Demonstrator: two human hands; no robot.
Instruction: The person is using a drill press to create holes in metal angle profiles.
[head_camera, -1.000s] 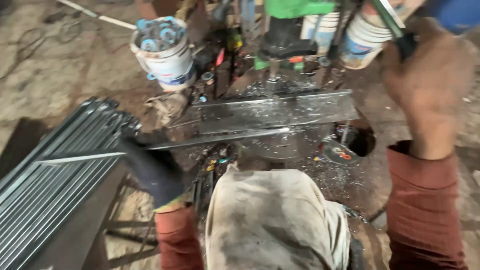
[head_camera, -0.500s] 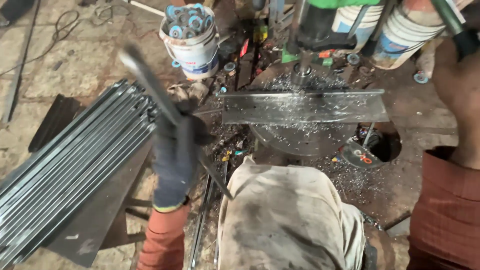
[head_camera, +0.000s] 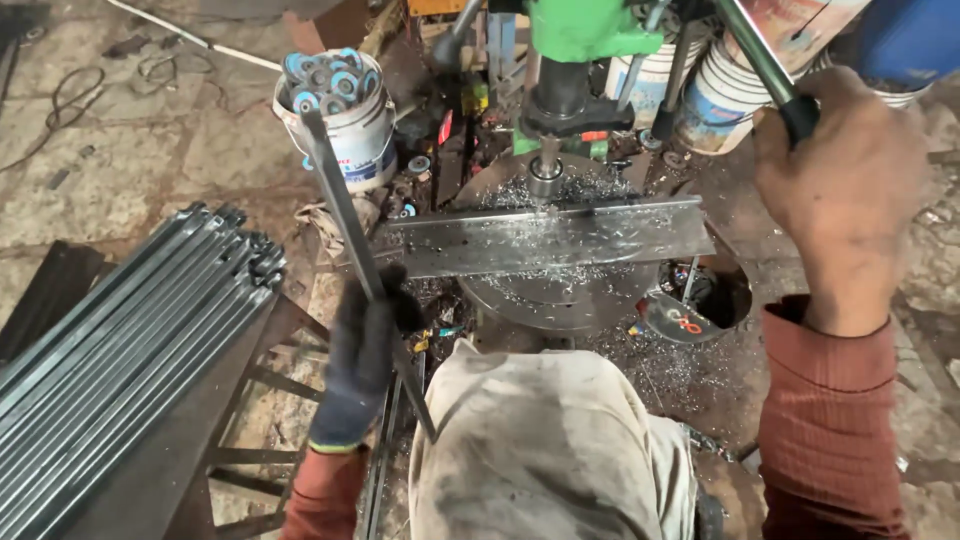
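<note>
Where left hand (head_camera: 362, 352) grips flat bar (head_camera: 345, 215), lower end hidden.

floor (head_camera: 120, 170): bare dirty concrete | cables (head_camera: 60, 100); metal shavings (head_camera: 670, 365) scattered
</note>
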